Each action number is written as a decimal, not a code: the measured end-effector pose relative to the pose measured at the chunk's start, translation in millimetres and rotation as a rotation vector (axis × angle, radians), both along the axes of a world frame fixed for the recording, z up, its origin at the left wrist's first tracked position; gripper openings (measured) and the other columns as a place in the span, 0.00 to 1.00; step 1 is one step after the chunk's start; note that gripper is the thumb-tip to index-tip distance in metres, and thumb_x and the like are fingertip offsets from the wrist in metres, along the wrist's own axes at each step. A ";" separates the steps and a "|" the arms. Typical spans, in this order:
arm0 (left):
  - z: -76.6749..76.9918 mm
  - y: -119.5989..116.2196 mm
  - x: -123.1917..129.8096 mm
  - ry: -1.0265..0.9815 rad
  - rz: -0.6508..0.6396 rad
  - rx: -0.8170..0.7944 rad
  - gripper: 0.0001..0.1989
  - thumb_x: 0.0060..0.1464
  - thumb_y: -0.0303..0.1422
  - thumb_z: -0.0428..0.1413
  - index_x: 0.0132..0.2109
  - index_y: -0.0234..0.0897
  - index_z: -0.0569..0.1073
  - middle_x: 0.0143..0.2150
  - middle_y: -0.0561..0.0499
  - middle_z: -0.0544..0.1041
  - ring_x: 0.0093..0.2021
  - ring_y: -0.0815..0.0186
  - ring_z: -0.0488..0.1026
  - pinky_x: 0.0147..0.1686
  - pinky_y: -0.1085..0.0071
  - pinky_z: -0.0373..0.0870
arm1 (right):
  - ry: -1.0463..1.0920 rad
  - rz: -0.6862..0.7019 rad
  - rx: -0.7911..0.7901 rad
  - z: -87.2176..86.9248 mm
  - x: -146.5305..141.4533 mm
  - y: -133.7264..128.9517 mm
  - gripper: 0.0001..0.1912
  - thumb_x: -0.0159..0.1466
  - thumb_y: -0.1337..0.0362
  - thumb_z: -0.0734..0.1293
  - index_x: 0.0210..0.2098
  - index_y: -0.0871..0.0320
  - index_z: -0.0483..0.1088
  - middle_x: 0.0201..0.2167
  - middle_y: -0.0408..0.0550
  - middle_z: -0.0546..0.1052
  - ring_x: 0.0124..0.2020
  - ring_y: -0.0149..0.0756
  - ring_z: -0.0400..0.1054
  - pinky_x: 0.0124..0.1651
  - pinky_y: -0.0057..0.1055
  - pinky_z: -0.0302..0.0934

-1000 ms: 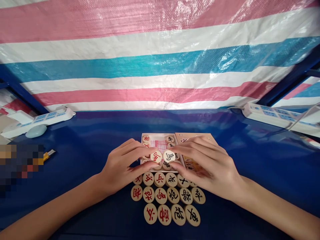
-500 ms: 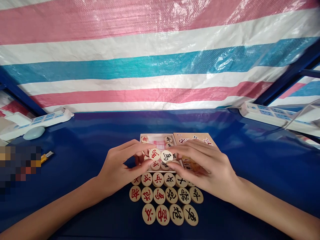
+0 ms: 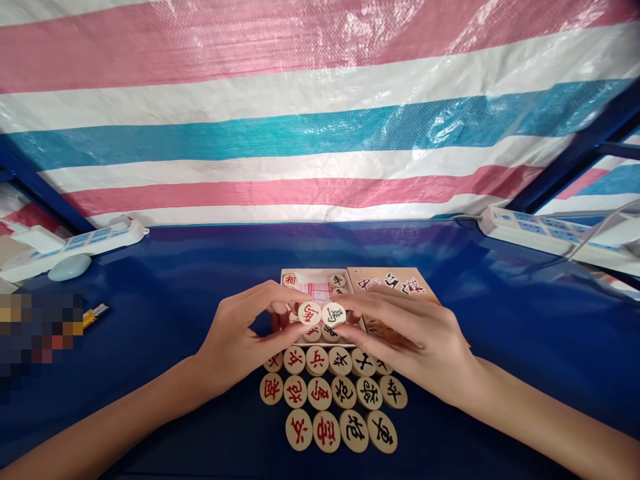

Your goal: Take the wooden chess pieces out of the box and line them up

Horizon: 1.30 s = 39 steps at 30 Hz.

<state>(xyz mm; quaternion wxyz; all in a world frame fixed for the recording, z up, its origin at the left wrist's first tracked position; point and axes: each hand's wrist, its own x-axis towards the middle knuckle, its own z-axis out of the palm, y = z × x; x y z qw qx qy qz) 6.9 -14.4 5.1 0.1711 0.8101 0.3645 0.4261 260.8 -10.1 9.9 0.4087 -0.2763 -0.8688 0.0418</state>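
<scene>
Between thumb and fingers, my left hand (image 3: 250, 323) grips a round wooden piece with a red character (image 3: 309, 313). My right hand (image 3: 407, 327) pinches a similar piece with a black character (image 3: 334, 314). The two held pieces are side by side, faces up, above an open white box (image 3: 305, 274) that has more pieces along its sides. Rows of pieces lie on the blue table in front of the box, red ones such as this one (image 3: 327, 432) to the left and black ones such as this one (image 3: 354, 431) to the right.
A patterned box lid (image 3: 390, 279) lies right of the white box, partly under my right hand. Power strips stand at the left (image 3: 95, 243) and right (image 3: 545, 230) back edges. Near the left one are a pale oval object (image 3: 70, 267) and a yellow cutter (image 3: 94, 315).
Both hands keep hold of their pieces in nearly the same place. The black-character piece appears slightly turned. The whole view has shifted a little.
</scene>
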 end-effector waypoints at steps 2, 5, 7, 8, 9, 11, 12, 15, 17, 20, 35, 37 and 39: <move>0.1 0.5 -0.5 0.002 -0.002 -0.010 0.15 0.55 0.25 0.62 0.49 0.43 0.76 0.31 0.58 0.75 0.27 0.77 0.71 0.30 0.81 0.71 | 0.003 -0.002 -0.004 -0.9 0.4 -0.2 0.19 0.64 0.65 0.71 0.55 0.53 0.71 0.40 0.44 0.81 0.42 0.36 0.76 0.50 0.36 0.71; 0.1 1.2 -0.6 0.003 -0.004 -0.017 0.15 0.54 0.25 0.62 0.48 0.42 0.76 0.30 0.58 0.75 0.27 0.77 0.71 0.29 0.81 0.71 | 0.000 -0.009 -0.026 -1.4 0.8 -0.6 0.19 0.64 0.65 0.71 0.54 0.54 0.71 0.39 0.44 0.80 0.41 0.36 0.75 0.49 0.35 0.71; -0.4 1.7 -0.8 -0.003 -0.006 -0.020 0.15 0.54 0.25 0.62 0.48 0.41 0.76 0.31 0.58 0.75 0.27 0.77 0.71 0.30 0.82 0.71 | -0.006 -0.013 -0.033 -1.0 0.4 -1.0 0.18 0.64 0.64 0.72 0.53 0.55 0.72 0.39 0.45 0.79 0.41 0.35 0.75 0.45 0.33 0.71; -0.8 1.9 -1.0 -0.007 -0.010 -0.024 0.15 0.54 0.25 0.63 0.49 0.41 0.76 0.30 0.58 0.75 0.27 0.77 0.71 0.30 0.81 0.71 | -0.009 -0.012 -0.033 -0.5 0.0 -1.2 0.17 0.64 0.64 0.72 0.53 0.55 0.72 0.38 0.45 0.79 0.40 0.34 0.74 0.43 0.32 0.71; -1.2 2.0 -1.3 -0.011 -0.016 -0.029 0.15 0.53 0.24 0.63 0.49 0.41 0.76 0.30 0.58 0.75 0.28 0.77 0.71 0.30 0.81 0.71 | -0.010 -0.008 -0.034 0.2 -0.6 -1.6 0.17 0.64 0.64 0.71 0.53 0.55 0.72 0.37 0.45 0.79 0.38 0.33 0.74 0.41 0.32 0.70; -2.1 2.1 -2.1 -0.017 -0.029 -0.043 0.16 0.53 0.24 0.63 0.49 0.40 0.75 0.30 0.57 0.75 0.28 0.76 0.72 0.30 0.81 0.71 | -0.014 0.005 -0.035 1.8 -1.8 -2.5 0.17 0.65 0.64 0.71 0.53 0.54 0.71 0.36 0.44 0.78 0.36 0.33 0.73 0.40 0.31 0.70; -2.4 2.1 -2.4 -0.018 -0.033 -0.051 0.16 0.53 0.24 0.62 0.49 0.40 0.75 0.30 0.57 0.75 0.28 0.76 0.72 0.30 0.80 0.71 | -0.016 0.008 -0.035 2.5 -2.4 -3.1 0.16 0.65 0.64 0.70 0.53 0.54 0.71 0.36 0.44 0.78 0.37 0.33 0.73 0.40 0.31 0.70; -2.8 2.2 -2.6 -0.021 -0.040 -0.064 0.15 0.54 0.24 0.62 0.49 0.39 0.75 0.30 0.57 0.75 0.27 0.75 0.72 0.30 0.79 0.72 | -0.013 0.003 -0.034 4.0 -3.5 -4.3 0.15 0.66 0.64 0.70 0.52 0.54 0.71 0.37 0.45 0.79 0.38 0.34 0.74 0.41 0.32 0.70; -2.5 2.3 -2.2 -0.014 -0.037 -0.067 0.15 0.54 0.24 0.62 0.49 0.39 0.75 0.30 0.57 0.75 0.27 0.75 0.72 0.30 0.79 0.72 | 0.000 0.007 -0.037 4.1 -3.7 -4.8 0.16 0.66 0.64 0.70 0.53 0.54 0.71 0.35 0.44 0.78 0.35 0.33 0.73 0.39 0.31 0.69; -1.4 2.4 -1.4 -0.009 -0.037 -0.058 0.14 0.54 0.25 0.62 0.49 0.39 0.75 0.29 0.57 0.75 0.27 0.75 0.72 0.29 0.79 0.72 | 0.006 0.017 -0.052 3.6 -3.6 -4.9 0.17 0.66 0.64 0.70 0.54 0.53 0.71 0.34 0.43 0.78 0.32 0.31 0.72 0.37 0.30 0.69; -6.4 0.6 -1.1 0.020 0.023 -0.020 0.13 0.54 0.27 0.63 0.47 0.42 0.75 0.30 0.58 0.75 0.27 0.75 0.71 0.27 0.79 0.71 | 0.048 -0.030 -0.158 3.0 -4.3 -5.0 0.17 0.65 0.62 0.71 0.54 0.50 0.73 0.40 0.45 0.81 0.38 0.34 0.76 0.40 0.32 0.73; -6.6 0.5 -0.6 0.019 0.023 -0.026 0.13 0.54 0.28 0.63 0.47 0.42 0.74 0.29 0.58 0.75 0.26 0.75 0.71 0.27 0.79 0.71 | 0.048 -0.026 -0.161 2.7 -4.6 -4.8 0.18 0.65 0.62 0.71 0.54 0.50 0.73 0.39 0.44 0.81 0.35 0.33 0.76 0.37 0.30 0.72; -6.8 0.7 -0.4 0.019 0.030 -0.025 0.13 0.54 0.28 0.63 0.47 0.42 0.74 0.29 0.58 0.75 0.26 0.75 0.71 0.26 0.79 0.71 | 0.049 -0.031 -0.152 1.4 -4.7 -4.9 0.17 0.65 0.62 0.70 0.54 0.50 0.74 0.37 0.44 0.81 0.33 0.33 0.75 0.34 0.30 0.72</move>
